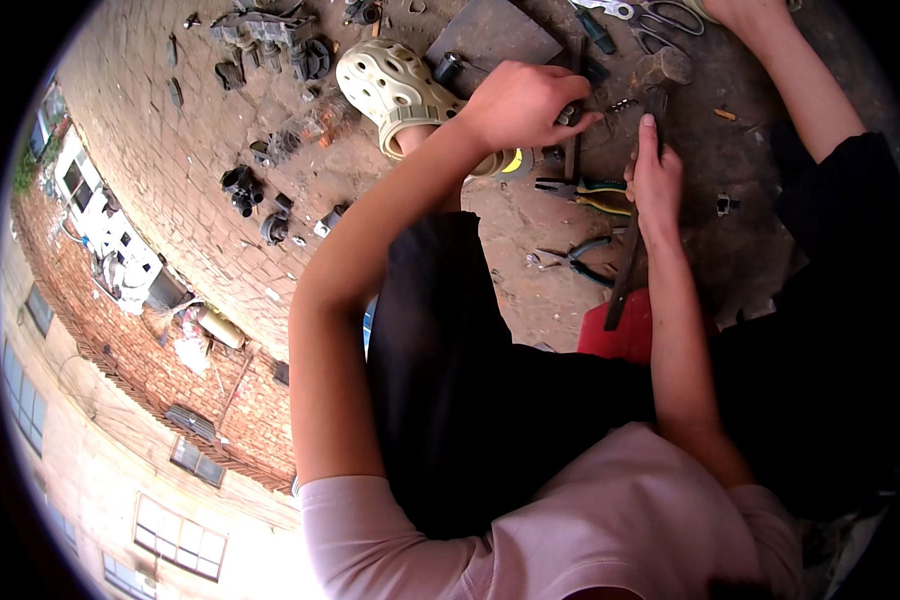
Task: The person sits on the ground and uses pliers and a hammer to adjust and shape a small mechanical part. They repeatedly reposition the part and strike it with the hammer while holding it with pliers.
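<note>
Gripping a long-handled hammer [625,265], the right hand [658,182] is pointing it away from the body; left of the hammer head [667,68], the left hand [525,105] is pinching a small, partly hidden part [570,113].

Hammer handle [624,280] and small dark part [570,113] partly hidden by the hands [520,105] [658,183], one foot [755,12] cut off above.

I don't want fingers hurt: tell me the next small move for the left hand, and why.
Probably draw the left hand slightly leftward before any swing: it pinches a small dark metal part near the blunt brownish head of the long, dark-handled hammer, which the right hand grips.
</note>
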